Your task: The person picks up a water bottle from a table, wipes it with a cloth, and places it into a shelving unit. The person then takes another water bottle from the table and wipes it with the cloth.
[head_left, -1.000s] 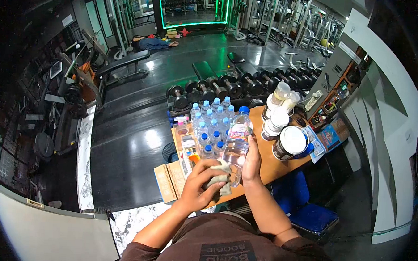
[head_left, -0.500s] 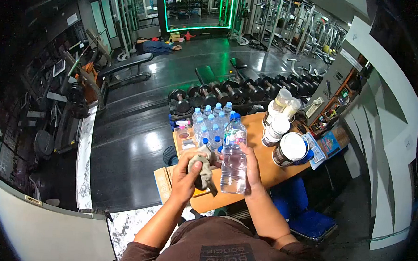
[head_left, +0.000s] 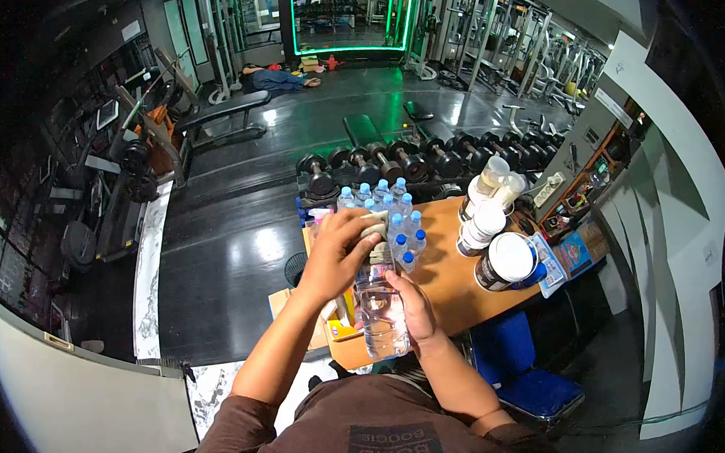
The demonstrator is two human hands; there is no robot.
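The right hand [head_left: 412,306] grips the clear bottle [head_left: 382,319] by its body, tilted above the near left corner of the table [head_left: 449,290]. The left hand [head_left: 338,246] closes on a cloth [head_left: 376,225] against the bottle's upper end. The step in hand appears to be wiping; the next pass calls for a steady right-hand grip. Other bottles [head_left: 396,221] stand toward the far left corner.

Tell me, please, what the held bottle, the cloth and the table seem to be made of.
Bottle: likely clear, glossy plastic; its see-through body shows bright glints. Cloth: probably soft, matte fabric; it is bunched under the left hand. Table: perhaps wood or laminate; its top looks smooth, orange-brown.
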